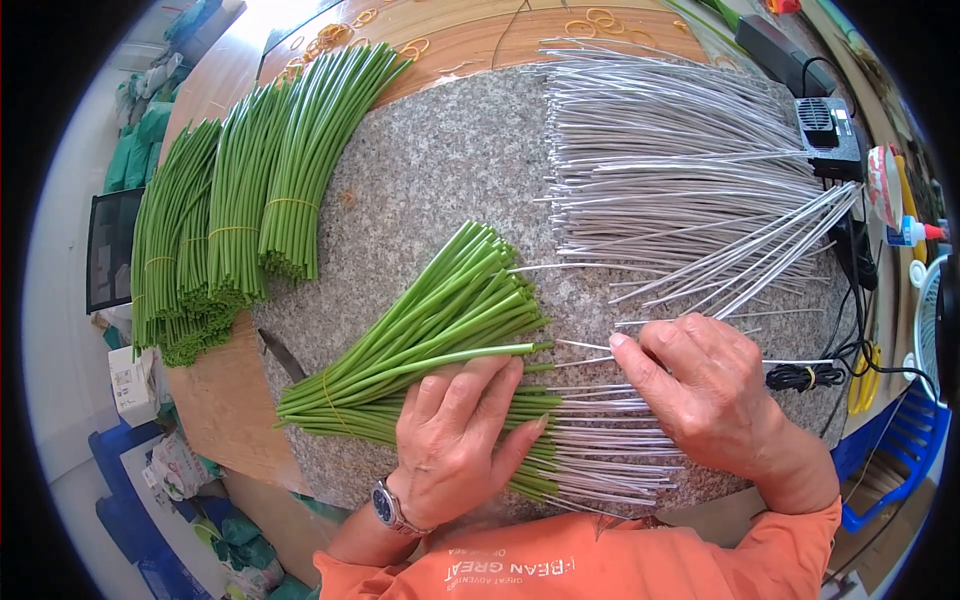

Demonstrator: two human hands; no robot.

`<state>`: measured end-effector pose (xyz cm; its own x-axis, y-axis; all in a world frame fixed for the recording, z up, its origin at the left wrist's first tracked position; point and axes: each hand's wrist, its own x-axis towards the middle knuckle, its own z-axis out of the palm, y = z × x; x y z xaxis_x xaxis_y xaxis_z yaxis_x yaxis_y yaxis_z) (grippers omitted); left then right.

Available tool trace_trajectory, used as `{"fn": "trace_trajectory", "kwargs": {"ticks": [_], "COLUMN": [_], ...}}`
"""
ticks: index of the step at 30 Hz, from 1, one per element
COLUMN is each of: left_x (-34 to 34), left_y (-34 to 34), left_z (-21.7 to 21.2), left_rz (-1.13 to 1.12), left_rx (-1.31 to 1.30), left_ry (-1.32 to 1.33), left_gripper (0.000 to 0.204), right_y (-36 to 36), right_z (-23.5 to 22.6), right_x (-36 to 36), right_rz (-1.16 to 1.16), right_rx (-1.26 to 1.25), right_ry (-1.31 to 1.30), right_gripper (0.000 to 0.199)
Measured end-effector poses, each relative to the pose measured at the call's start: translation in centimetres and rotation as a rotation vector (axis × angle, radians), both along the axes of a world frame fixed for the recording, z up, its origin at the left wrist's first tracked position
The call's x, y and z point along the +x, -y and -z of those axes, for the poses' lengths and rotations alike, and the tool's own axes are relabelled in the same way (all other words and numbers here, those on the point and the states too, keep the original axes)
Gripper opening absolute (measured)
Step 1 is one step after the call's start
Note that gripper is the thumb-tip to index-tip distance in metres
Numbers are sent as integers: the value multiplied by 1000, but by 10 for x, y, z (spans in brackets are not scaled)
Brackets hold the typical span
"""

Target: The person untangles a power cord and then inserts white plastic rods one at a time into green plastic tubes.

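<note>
A bundle of green plastic stems [420,325] lies fanned out in front of me, a rubber band [335,405] around its narrow left end. Silvery wires [615,440] stick out of the right ends of its lower stems. My left hand [455,430] is closed over the stems, thumb apart from the fingers. My right hand [700,385] pinches a thin wire [795,361], which shows on both sides of the hand. The wire's left end meets a stem beside my left fingertips. The upper stems show no wires, except one wire at their tips.
A wide pile of wires [680,150] covers the board's far right, several lying crosswise. Banded green bundles [300,170] stand stacked at far left. A dark blade [280,355] lies left of the bundle. Rubber bands [335,38], a black cable [800,378] and yellow-handled scissors [863,380] edge the work area.
</note>
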<state>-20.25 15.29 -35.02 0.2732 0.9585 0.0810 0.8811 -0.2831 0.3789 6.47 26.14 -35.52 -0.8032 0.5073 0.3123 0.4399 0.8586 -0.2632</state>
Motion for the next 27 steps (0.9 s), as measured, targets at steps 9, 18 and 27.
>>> {"fn": "trace_trajectory", "kwargs": {"ticks": [9,18,27], "left_x": [0,0,-2], "left_y": [-5,6,10], "left_z": [-4,2,4], "left_rz": [-12,-22,-32], "left_rx": [8,33,113], "left_ry": [5,-9,63], "left_gripper": [58,54,50], "right_y": [-8,-11,7], "right_z": [6,24,21], "right_x": [-6,-10,-33], "right_rz": [-3,-107,-283], "right_rx": [17,-134,-120], "right_ry": [-78,-134,-212], "right_gripper": [30,32,36]}}
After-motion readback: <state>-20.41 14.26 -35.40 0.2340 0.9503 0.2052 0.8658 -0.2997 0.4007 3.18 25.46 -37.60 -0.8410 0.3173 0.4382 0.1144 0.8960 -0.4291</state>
